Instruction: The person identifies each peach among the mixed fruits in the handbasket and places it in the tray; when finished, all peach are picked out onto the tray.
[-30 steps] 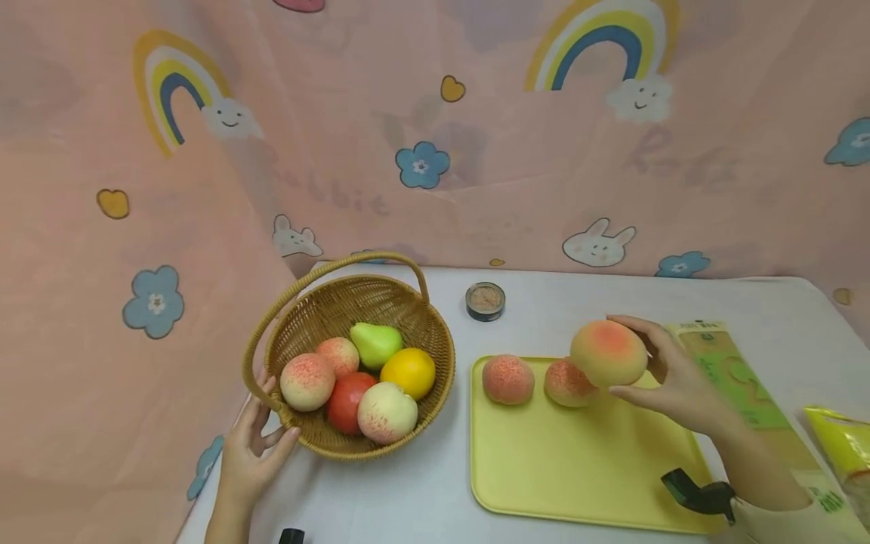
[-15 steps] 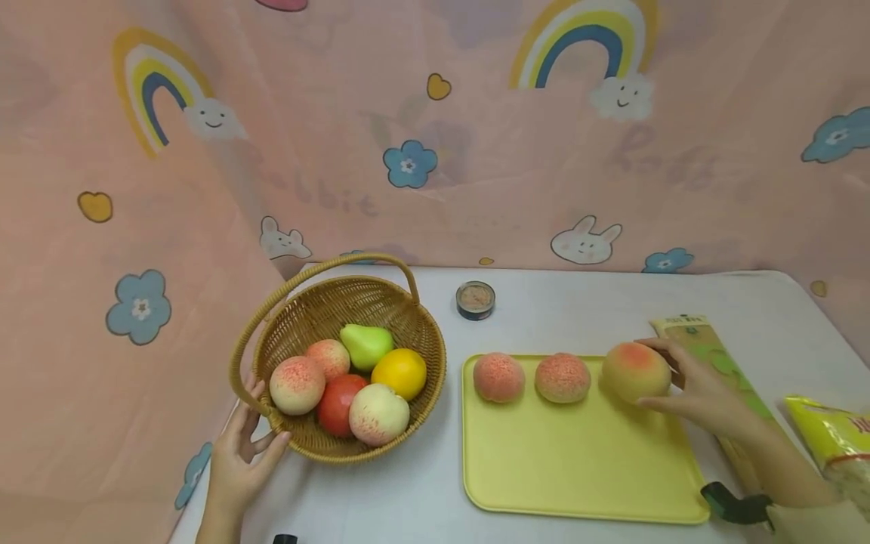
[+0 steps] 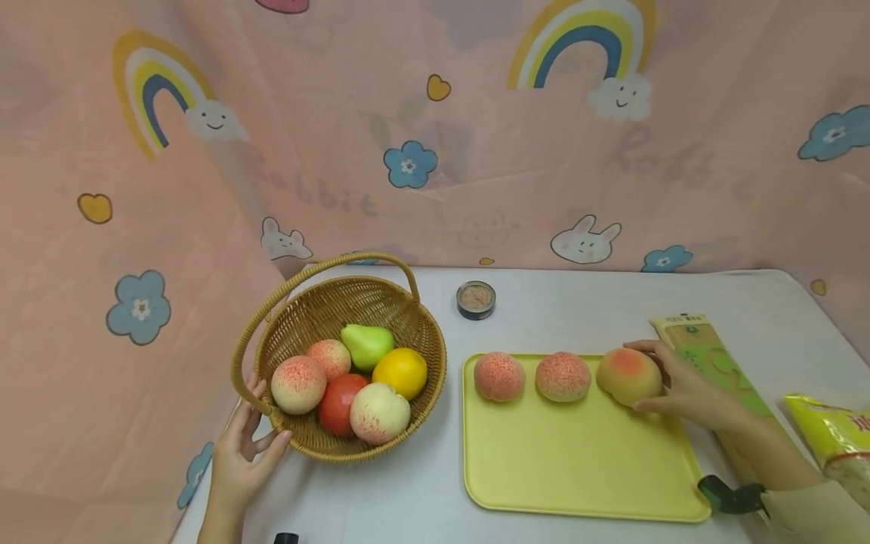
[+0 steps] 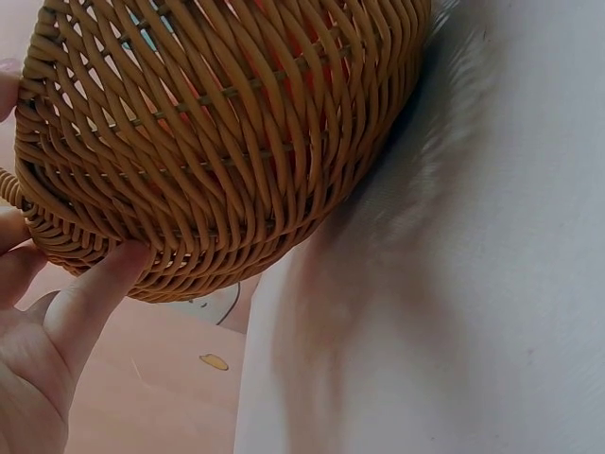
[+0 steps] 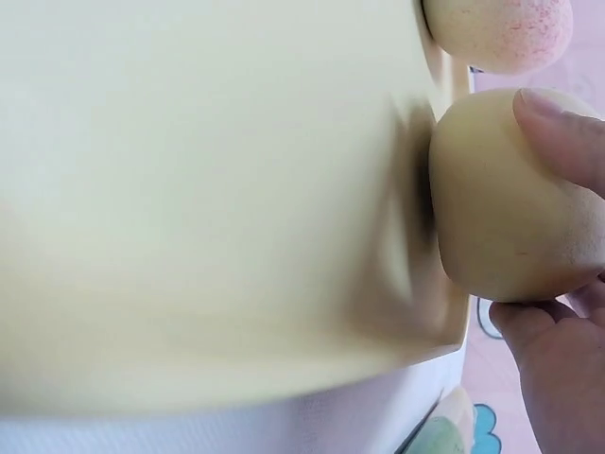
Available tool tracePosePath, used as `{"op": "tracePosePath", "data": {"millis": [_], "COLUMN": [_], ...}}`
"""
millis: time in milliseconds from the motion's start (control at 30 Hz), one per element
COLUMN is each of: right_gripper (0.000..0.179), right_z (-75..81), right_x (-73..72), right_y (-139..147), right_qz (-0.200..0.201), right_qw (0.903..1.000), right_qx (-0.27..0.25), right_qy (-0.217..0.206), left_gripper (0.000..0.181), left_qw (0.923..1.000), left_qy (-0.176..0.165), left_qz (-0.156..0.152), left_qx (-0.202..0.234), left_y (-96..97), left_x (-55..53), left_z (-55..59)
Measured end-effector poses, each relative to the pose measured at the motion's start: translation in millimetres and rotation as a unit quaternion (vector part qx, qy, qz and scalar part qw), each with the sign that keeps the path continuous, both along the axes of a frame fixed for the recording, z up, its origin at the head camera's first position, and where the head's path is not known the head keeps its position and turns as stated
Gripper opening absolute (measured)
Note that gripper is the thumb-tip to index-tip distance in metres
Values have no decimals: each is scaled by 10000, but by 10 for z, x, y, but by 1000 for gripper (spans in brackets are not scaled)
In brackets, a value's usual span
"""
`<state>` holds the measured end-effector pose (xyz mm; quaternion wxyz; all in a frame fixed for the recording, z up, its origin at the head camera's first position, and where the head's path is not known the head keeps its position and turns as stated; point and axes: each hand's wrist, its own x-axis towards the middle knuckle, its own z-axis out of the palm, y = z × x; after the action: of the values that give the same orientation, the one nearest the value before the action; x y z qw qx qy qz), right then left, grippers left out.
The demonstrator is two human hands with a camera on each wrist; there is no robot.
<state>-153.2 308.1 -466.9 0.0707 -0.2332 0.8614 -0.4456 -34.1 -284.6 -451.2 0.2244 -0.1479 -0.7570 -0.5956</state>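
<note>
My right hand [image 3: 686, 393] holds a yellow peach with an orange-red blush [image 3: 628, 378] at the tray's back right corner. In the right wrist view, thumb and fingers lie on opposite sides of this pale peach [image 5: 501, 203], close over the tray surface. Two speckled pink peaches, one at left [image 3: 499, 377] and one in the middle [image 3: 563, 377], line up beside it on the yellow tray [image 3: 550, 461]. My left hand [image 3: 239, 457] grips the wicker basket [image 3: 401, 313] at its left rim by the handle's base; the thumb presses the woven side [image 4: 217, 142].
Inside the basket lie a green pear [image 3: 368, 346], a yellow lemon-like fruit [image 3: 400, 373], a red fruit [image 3: 342, 405] and several peaches. A small round tin [image 3: 476, 300] stands behind the tray. Right of it are a green package [image 3: 714, 359] and a yellow bag [image 3: 829, 431].
My right hand has carried the yellow peach rightward and down to the tray, beside the middle peach. The left hand stays on the basket; the head view has shifted slightly.
</note>
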Motion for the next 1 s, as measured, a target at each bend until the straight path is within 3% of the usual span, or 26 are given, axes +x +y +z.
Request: {"op": "tracePosePath", "data": {"millis": [333,567,800,1000], "right_gripper": [86,87,92,88], "right_z": [-46,42,225,487], "right_x": [-47,22,84,92], "right_y": [72,132,41,-252], "right_qz": [131,5,27,229], "right_qw": [9985,9969,9993,9995], "right_qx": [-60,79,268,81], "right_qy": [-526,-783,-264,208], "left_gripper": [77,77,78,79], "left_qw": [9999,9994,9993,9993], "left_qy": [-37,-162,-29,20], "left_qz": [41,82,114,135], "left_qx": [-131,-308,-348,-345], "left_y": [-10,12,19,13], "left_x": [29,-6,-25,-8], "left_z": [41,47,36,25]}}
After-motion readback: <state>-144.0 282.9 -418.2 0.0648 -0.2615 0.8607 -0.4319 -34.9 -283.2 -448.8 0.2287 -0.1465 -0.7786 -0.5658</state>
